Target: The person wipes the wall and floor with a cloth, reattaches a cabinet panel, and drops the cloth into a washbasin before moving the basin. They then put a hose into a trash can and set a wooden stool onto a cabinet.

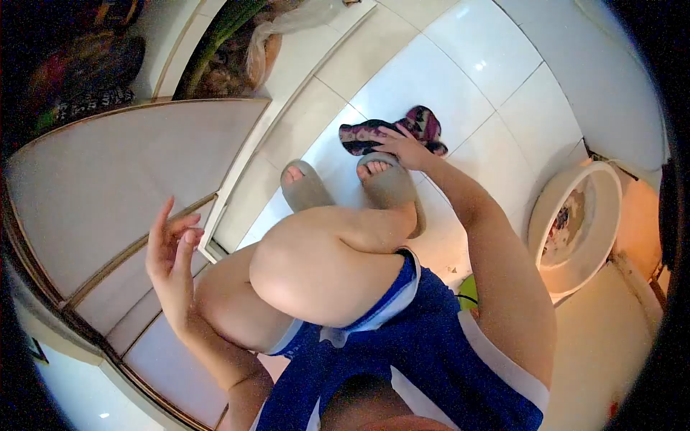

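A dark cloth with a pink and purple pattern (366,135) lies bunched on the tiled floor, just beyond the toes of my right slipper (392,188). My right hand (408,147) reaches down onto it, fingers spread across its surface; whether any fabric is pinched cannot be made out. Off to the left, my left hand (175,241) is raised beside my knee with its fingers apart and nothing in it.
A pale round basin (535,248) holding something wet and dark stands at the right. White cabinet doors (136,165) are on the left, one swung open, with plastic and green leaves (226,32) inside. My left slipper (305,188) rests on the tiles.
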### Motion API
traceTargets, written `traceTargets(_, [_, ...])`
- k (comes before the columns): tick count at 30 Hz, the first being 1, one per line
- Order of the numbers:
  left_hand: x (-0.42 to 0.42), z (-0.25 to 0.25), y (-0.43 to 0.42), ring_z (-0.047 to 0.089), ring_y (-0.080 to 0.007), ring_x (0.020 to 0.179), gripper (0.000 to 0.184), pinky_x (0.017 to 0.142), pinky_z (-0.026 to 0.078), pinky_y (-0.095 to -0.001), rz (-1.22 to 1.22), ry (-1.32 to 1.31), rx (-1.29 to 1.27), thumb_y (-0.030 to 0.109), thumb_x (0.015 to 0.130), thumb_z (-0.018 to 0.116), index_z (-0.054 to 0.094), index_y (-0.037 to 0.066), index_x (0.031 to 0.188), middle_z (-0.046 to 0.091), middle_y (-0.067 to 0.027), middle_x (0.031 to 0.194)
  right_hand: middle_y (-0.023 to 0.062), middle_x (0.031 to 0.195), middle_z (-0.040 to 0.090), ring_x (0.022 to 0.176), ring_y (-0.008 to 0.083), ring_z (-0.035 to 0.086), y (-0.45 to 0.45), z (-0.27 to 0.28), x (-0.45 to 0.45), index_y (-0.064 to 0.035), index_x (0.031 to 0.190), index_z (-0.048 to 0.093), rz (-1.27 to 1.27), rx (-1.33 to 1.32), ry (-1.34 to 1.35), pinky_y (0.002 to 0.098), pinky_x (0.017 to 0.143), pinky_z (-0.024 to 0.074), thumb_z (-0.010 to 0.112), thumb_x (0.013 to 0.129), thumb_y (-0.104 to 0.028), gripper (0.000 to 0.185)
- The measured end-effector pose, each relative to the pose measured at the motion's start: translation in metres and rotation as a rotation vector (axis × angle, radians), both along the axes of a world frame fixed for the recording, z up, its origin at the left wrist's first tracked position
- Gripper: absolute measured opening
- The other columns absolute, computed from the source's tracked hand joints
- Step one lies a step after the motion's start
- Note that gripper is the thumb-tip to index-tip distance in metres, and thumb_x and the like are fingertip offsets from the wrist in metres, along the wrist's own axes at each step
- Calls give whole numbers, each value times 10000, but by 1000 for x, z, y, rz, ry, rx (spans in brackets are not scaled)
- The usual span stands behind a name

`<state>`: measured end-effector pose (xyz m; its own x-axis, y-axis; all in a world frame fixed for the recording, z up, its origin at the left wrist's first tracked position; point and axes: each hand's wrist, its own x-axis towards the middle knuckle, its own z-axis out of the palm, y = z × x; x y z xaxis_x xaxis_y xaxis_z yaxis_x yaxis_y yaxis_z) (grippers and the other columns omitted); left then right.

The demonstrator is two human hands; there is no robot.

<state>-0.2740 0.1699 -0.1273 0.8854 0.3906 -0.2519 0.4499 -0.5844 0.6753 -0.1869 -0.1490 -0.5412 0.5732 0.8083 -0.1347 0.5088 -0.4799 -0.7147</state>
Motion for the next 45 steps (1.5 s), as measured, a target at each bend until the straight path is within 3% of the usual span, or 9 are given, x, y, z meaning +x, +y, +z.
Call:
traceTargets(5, [-2, 1, 1, 590, -128, 850, 454, 749, 478, -263, -58, -41, -35, 116, 902, 555, 435, 73, 1337, 635, -84, 1025, 10, 1396, 423, 1351, 238, 283, -32, 0, -42, -142, 1190, 583, -194, -35, -9, 493, 1086, 181, 543, 778, -35, 428])
traceTargets(8, [-3, 2, -6, 584, -105, 825, 448, 737, 467, -240, -27, -73, -39, 116, 890, 579, 446, 52, 1313, 639, -78, 998, 28, 1254, 504, 1183, 262, 424, -44, 4, -72, -157, 1087, 626, -453, -133, -109, 446, 947, 346, 602, 718, -41, 388])
traceTargets(14, [-17, 5, -4, 586, -106, 831, 437, 736, 473, -245, -70, -114, -54, 135, 903, 562, 446, 66, 1319, 639, -71, 1015, 116, 1163, 470, 1131, 327, 434, -107, 2, -170, -90, 1016, 601, -320, -412, -46, 429, 805, 476, 646, 679, -106, 340])
traceTargets(19, [-22, 10, -8, 577, -103, 862, 433, 756, 479, -251, -96, -237, -101, 132, 910, 547, 442, 75, 1327, 631, -64, 1034, 173, 1125, 481, 980, 368, 513, -146, 37, -248, -51, 869, 646, -284, -603, 106, 419, 755, 506, 581, 713, -76, 171])
traceTargets(20, [-22, 13, -10, 577, -107, 864, 429, 757, 479, -251, -92, -249, -138, 126, 912, 542, 442, 71, 1326, 625, -61, 1039, 152, 1200, 482, 1050, 387, 495, -146, 56, -246, -26, 975, 668, -537, -658, 425, 433, 814, 520, 548, 794, -76, 223])
traceTargets(23, [-13, 23, -13, 573, -109, 863, 416, 762, 474, -250, -224, -253, -150, 118, 914, 536, 451, 62, 1318, 621, -62, 1029, 174, 1116, 564, 906, 325, 583, -169, 24, -243, -48, 1000, 663, -273, -914, 431, 475, 865, 465, 629, 713, -100, 293])
traceTargets(30, [29, 64, -38, 562, -114, 855, 422, 769, 454, -251, -594, -121, -95, 72, 890, 554, 468, 52, 1302, 618, -66, 1006, 163, 1066, 549, 1062, 327, 488, -172, 54, -194, -60, 916, 658, -837, -684, 139, 430, 845, 478, 626, 694, -34, 225])
traceTargets(40, [217, -61, -170, 575, -119, 867, 454, 758, 468, -259, -1033, 378, -170, 11, 859, 565, 483, 89, 1299, 635, -75, 1011, 199, 1146, 440, 1066, 364, 461, -146, -7, -189, 0, 1052, 549, -1154, -763, 369, 371, 662, 572, 601, 766, -68, 298])
traceTargets(45, [294, -129, -245, 574, -160, 876, 447, 768, 469, -280, -1286, 351, -189, 30, 854, 580, 490, 90, 1287, 630, -93, 1039, 163, 1141, 463, 1091, 325, 449, -157, 34, -176, -29, 994, 596, -830, -827, 368, 364, 708, 562, 557, 809, -122, 211])
